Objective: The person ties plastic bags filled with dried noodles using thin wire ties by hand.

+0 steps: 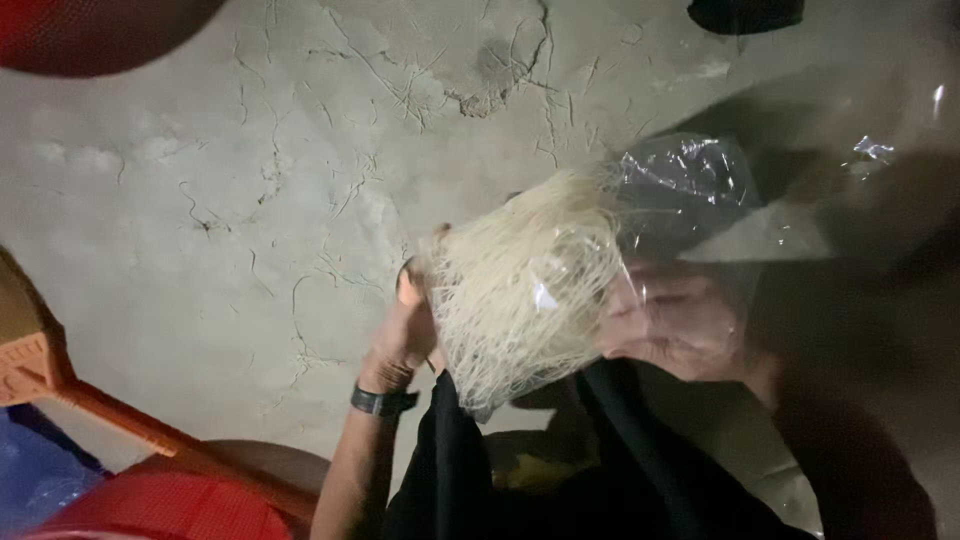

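While both hands grip | noodle bundle (515,290): pale, thin, stringy | clear plastic bag (690,190) crinkled

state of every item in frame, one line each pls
left hand: closed on the bundle's left edge, dark wristband on
right hand: behind clear film, gripping the bag
pale noodle-like bundle: loose strands, partly inside the bag
clear plastic bag: crumpled, open toward the bundle
black cloth: draped below the hands
concrete floor: cracked

I hold a clear plastic bag (690,190) (crinkled, glinting) around a bundle of pale thin noodles (520,285).
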